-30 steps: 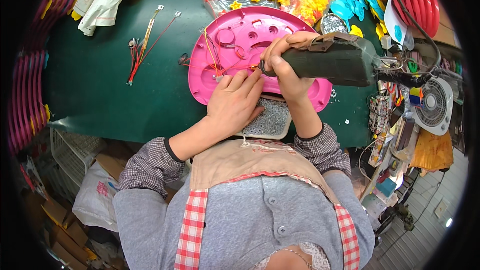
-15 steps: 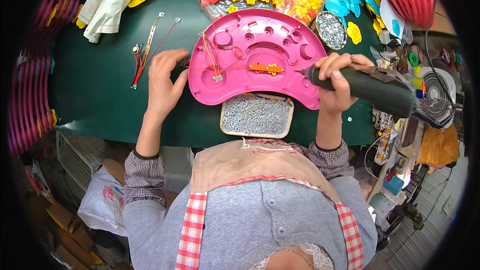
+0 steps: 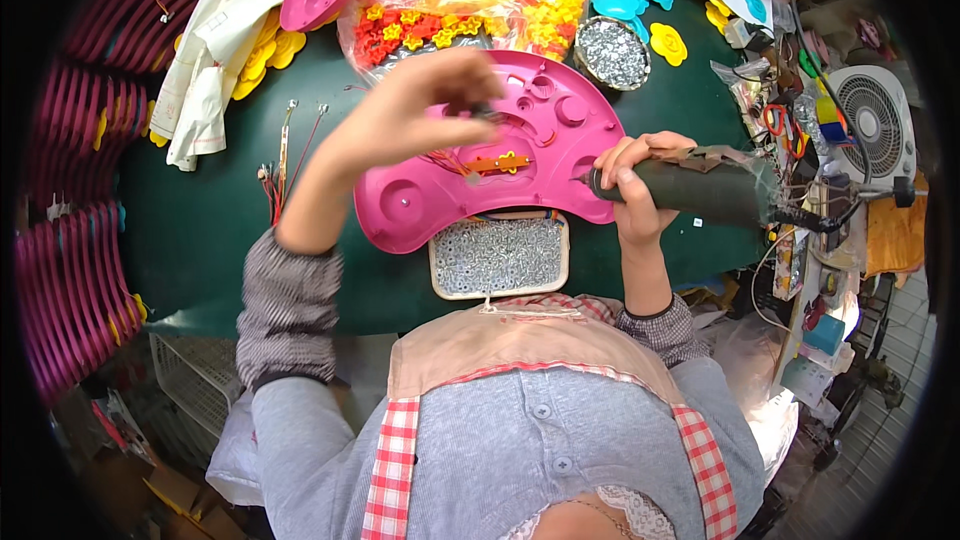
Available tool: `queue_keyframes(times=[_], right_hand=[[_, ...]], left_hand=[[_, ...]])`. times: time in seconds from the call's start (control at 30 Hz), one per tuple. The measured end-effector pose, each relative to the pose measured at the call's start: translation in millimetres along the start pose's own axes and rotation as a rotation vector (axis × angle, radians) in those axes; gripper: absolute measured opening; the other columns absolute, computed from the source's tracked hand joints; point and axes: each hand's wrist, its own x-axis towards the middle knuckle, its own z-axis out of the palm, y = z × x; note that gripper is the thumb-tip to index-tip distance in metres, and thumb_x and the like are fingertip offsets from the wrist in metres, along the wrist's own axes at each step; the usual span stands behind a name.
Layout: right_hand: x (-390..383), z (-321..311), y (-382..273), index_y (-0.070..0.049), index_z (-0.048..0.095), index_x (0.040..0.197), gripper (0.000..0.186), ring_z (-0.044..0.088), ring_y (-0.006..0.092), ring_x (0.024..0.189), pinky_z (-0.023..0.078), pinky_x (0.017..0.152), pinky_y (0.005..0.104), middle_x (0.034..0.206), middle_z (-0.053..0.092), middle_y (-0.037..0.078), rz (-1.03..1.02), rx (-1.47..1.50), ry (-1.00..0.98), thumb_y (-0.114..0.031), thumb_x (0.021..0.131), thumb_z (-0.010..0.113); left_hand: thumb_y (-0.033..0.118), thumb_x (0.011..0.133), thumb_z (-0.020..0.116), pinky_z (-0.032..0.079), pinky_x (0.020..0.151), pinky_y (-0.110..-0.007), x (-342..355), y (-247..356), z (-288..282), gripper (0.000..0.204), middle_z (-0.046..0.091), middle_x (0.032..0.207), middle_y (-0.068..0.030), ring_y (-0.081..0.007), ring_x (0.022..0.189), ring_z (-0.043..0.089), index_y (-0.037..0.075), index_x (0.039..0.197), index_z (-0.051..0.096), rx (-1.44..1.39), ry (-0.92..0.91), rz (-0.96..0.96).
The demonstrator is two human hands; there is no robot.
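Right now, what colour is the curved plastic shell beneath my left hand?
The curved plastic shell is pink; head view.

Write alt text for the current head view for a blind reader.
A person's blurred left hand holds a small dark part above a pink shell, while the right hand grips a dark cylindrical tool at the shell's right end. A tray of metal parts sits at the shell's near edge, on a green table.

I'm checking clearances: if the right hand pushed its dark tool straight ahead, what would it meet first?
Likely the pink shell, in line with the dark tool; depth is unclear, so the tool might skim over toward the orange strip.
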Motion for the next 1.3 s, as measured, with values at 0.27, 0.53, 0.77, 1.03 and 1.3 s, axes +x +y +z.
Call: queue_keyframes(times=[0.27,0.53,0.77,1.03,1.3], right_hand=[[4.2,-9.0,-2.2,-0.002,0.044,0.126,0.042,0.058,0.0184,0.062,0.058,0.069,0.0426,0.076,0.059,0.009,-0.008,0.048,0.017,0.007,0.089,0.062],[73.7,-43.9,11.4,-0.002,0.045,0.131,0.045,0.061,0.0197,0.066,0.057,0.07,0.0399,0.078,0.061,0.008,-0.237,-0.003,0.174,0.006,0.089,0.061],[113.5,-66.3,56.8,0.0,0.063,0.098,0.017,0.063,0.0101,0.078,0.052,0.093,0.0331,0.078,0.068,0.003,-0.3,-0.348,0.247,0.006,0.083,0.069],[108.9,-38.1,25.1,0.003,0.043,0.128,0.048,0.064,0.0186,0.071,0.058,0.082,0.0426,0.081,0.065,0.011,-0.254,0.006,0.259,0.009,0.083,0.06],[76.7,-10.4,-16.4,-0.005,0.04,0.136,0.053,0.056,0.0214,0.065,0.057,0.074,0.0455,0.076,0.056,0.011,-0.21,0.195,0.153,0.002,0.085,0.053]], left_hand=[[0.009,0.092,0.077,0.051,0.091,-0.037,87.3,-94.3,31.6,0.03,0.057,0.108,-0.0132,-0.028,0.102,0.06,0.003,0.121,0.075,0.536,-0.139,0.122],[0.012,0.091,0.079,0.055,0.075,-0.037,62.6,-86.4,53.2,0.023,0.066,0.094,-0.0111,-0.0275,0.084,0.069,0.002,0.112,0.079,0.544,0.203,0.095],[0.018,0.088,0.076,0.057,0.075,-0.046,82.6,-68.8,61.4,0.014,0.067,0.09,-0.0104,-0.0317,0.089,0.07,0.006,0.094,0.08,0.85,0.138,-0.009],[0.015,0.086,0.08,0.055,0.074,-0.044,56.9,-69.1,96.1,0.019,0.065,0.093,-0.0097,-0.0311,0.087,0.068,0.004,0.101,0.077,0.617,0.407,-0.044],[0.013,0.087,0.08,0.054,0.077,-0.041,67.5,-48.6,101.9,0.026,0.066,0.092,-0.0114,-0.0304,0.088,0.066,0.002,0.109,0.072,0.363,0.221,0.109]])
